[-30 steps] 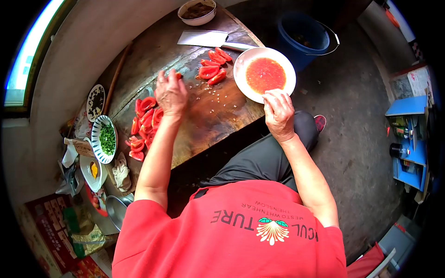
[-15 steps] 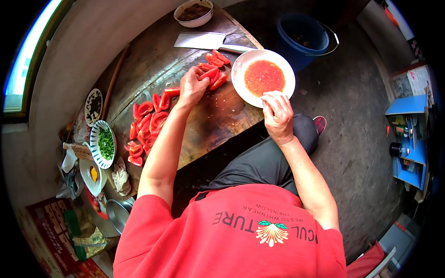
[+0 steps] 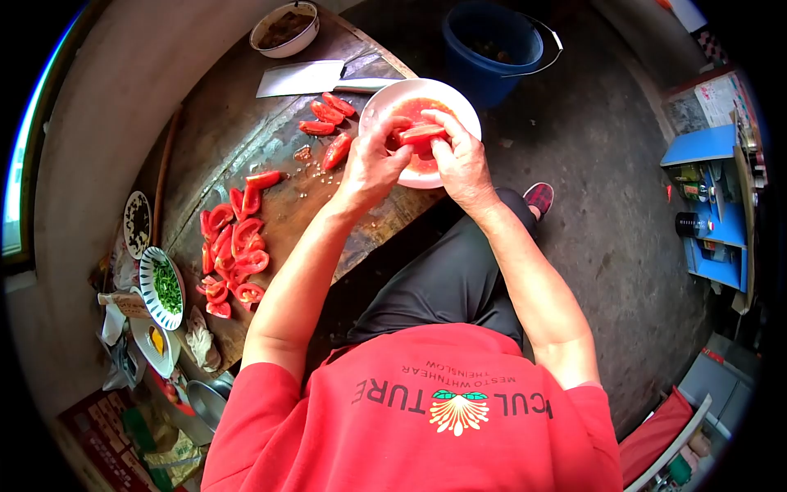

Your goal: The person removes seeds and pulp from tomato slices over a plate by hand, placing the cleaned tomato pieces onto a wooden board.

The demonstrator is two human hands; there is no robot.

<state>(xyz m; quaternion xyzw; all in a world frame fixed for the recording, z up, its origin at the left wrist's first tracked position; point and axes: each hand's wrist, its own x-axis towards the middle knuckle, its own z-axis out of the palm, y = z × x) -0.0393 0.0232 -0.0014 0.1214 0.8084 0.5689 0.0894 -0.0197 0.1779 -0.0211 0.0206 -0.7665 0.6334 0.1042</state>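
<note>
My left hand (image 3: 373, 162) and my right hand (image 3: 465, 166) meet over a white plate (image 3: 470, 116), fingers closed around a tomato wedge (image 3: 422, 133). Red tomato pulp (image 3: 422, 106) covers the plate's middle, partly hidden by my hands. Beside my left hand a loose tomato wedge (image 3: 337, 152) lies on the wooden table (image 3: 316, 217), with several more wedges (image 3: 326, 112) just beyond it. Nearer to my left forearm sits a pile of hollowed tomato pieces (image 3: 235, 244). A cleaver (image 3: 300, 79) lies flat behind, its handle reaching to the plate.
At the far end stands a bowl of brown food (image 3: 285, 29). A blue bucket (image 3: 492, 57) is on the floor past the plate. Along the left are a bowl of chopped greens (image 3: 166, 287), a dark-speckled dish (image 3: 137, 225) and a crumpled cloth (image 3: 202, 340). Blue shelves (image 3: 697, 148) stand right.
My left hand has lifted a tomato wedge off the table and brought it right, over the plate. My right hand has left the plate's rim and joined it on the wedge.
</note>
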